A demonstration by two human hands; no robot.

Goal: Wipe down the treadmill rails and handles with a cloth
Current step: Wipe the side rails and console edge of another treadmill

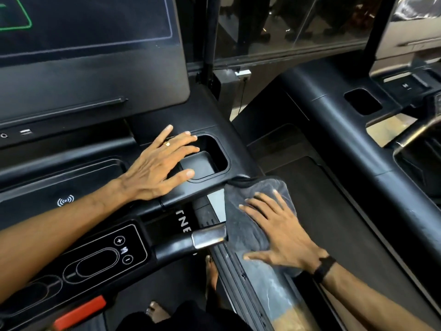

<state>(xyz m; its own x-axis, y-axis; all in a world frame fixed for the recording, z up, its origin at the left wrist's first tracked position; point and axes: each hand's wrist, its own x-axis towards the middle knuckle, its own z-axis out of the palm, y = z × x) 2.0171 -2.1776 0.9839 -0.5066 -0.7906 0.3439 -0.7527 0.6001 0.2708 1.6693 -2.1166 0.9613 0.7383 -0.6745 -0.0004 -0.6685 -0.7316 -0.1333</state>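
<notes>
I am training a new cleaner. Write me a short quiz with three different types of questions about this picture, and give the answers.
1. True or false: the right hand presses the grey cloth with flat fingers.
2. Where does the left hand rest? A) on the screen B) on the console beside the cup holder C) on the red tab
3. Fill in: the cloth lies on the treadmill's right side ____.

Key: 1 true; 2 B; 3 rail.
</notes>
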